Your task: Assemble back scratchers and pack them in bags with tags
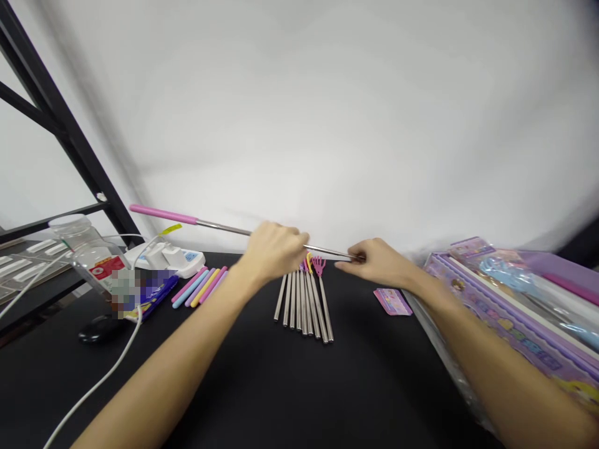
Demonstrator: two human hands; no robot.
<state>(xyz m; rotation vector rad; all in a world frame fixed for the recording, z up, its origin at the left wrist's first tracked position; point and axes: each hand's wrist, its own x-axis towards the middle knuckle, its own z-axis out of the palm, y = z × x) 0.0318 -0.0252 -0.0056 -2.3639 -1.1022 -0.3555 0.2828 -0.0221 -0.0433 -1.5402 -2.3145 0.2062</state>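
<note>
A telescopic back scratcher [223,227] is stretched out across the view, its pink handle at the left end. My left hand [276,249] is closed around the middle of its metal rod. At the right end, my right hand [374,265] pinches the rod, and its fingers hide the tip. Below and between my hands lies a fan of metal back scratcher rods [304,305]; a pink hand-shaped head [319,265] shows on one of them. Left of these, several coloured handles [199,288] in pink, blue, yellow and purple rest side by side.
Small pink cards [393,302] lie right of the rods on the black table [281,393]. A purple box [505,330] with plastic-wrapped items fills the right side. To the left are a clear jar [88,243], a white power strip [187,267], a black mouse [100,328] and a white cable [110,372].
</note>
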